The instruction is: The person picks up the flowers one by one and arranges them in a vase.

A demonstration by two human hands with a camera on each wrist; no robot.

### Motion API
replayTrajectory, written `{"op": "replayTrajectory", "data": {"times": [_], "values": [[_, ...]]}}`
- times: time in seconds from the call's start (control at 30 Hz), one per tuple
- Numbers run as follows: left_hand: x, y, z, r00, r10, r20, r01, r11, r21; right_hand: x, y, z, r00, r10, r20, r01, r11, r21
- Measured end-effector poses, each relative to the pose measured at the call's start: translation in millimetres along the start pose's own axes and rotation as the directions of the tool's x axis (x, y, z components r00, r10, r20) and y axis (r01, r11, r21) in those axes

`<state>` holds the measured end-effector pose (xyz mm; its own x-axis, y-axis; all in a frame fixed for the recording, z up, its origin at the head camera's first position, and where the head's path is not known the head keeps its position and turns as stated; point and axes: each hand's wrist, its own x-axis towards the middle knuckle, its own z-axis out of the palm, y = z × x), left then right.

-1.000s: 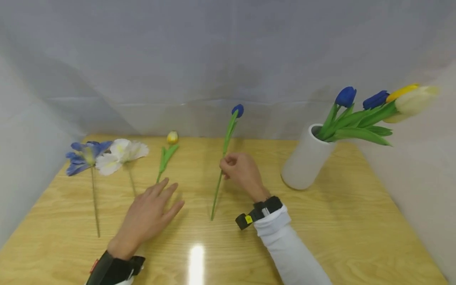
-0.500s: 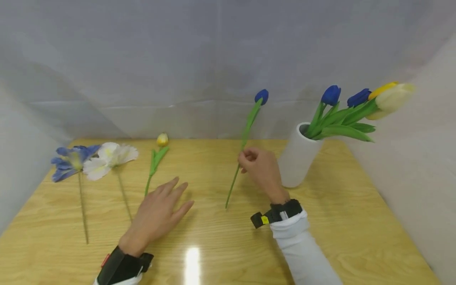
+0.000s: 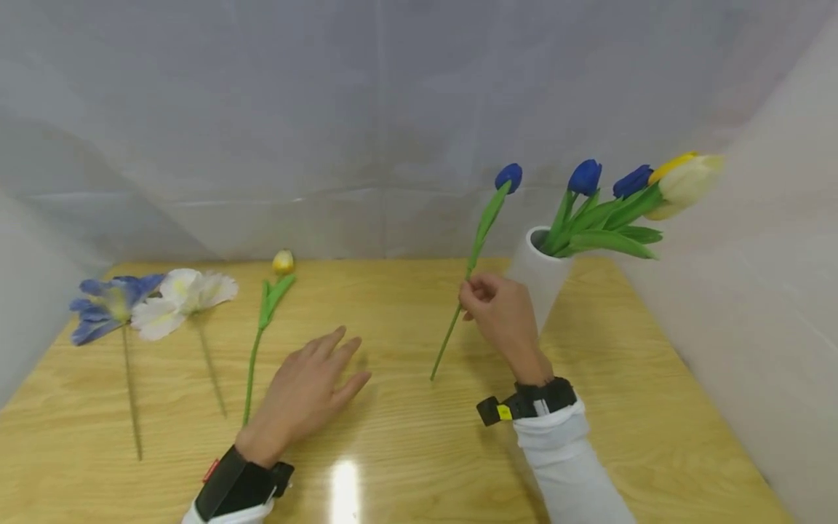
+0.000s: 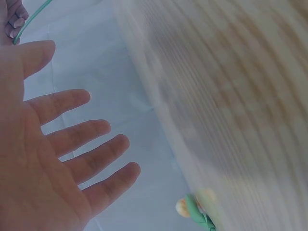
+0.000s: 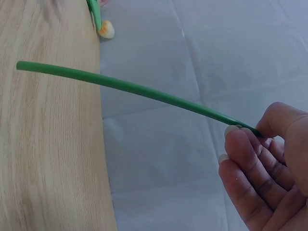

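A blue tulip (image 3: 508, 177) with a green stem is pinched between the thumb and fingers of my right hand (image 3: 503, 314). It leans to the right, bloom up, and its bare stem end (image 5: 96, 79) sticks out from the fingertips in the right wrist view. Just right of this hand stands a white vase (image 3: 546, 280), partly hidden by it, holding blue, yellow and cream tulips (image 3: 609, 211). My left hand (image 3: 308, 389) hovers over the table with fingers spread and nothing in them. Nearest to it lies a yellow-and-white tulip (image 3: 265, 313).
Farther left on the wooden table (image 3: 393, 451) lie a blue-purple flower (image 3: 108, 306) and a white flower (image 3: 180, 298), stems toward the front. A grey-white sheet (image 3: 294, 131) hangs behind the table's back edge.
My right hand has carried the blue tulip rightward and closer to the vase, raising it. The left hand stays spread and has shifted slightly right. The view has turned a little right.
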<state>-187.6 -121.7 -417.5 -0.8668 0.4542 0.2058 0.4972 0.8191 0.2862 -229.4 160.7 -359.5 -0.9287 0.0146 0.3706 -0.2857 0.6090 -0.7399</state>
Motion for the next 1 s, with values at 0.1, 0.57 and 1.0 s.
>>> {"op": "replayTrajectory", "data": {"times": [0.1, 0.57, 1.0], "values": [[0.6, 1.7, 1.4, 1.000, -0.007, 0.001, 0.007, 1.000, 0.004, -1.3, 0.8, -1.8, 1.000, 0.001, -0.015, -0.001, 1.000, -0.003], [3.3, 4.2, 2.9, 1.000, 0.012, -0.015, -0.012, 1.000, 0.008, 2.1, -1.3, -35.4, 0.977, -0.133, -0.166, 0.121, 0.989, -0.080], [20.3, 18.6, -2.9, 0.988, 0.125, -0.095, -0.127, 0.992, -0.012, 5.7, -19.8, -73.2, 0.903, -0.254, -0.347, 0.221, 0.966, -0.132]]}}
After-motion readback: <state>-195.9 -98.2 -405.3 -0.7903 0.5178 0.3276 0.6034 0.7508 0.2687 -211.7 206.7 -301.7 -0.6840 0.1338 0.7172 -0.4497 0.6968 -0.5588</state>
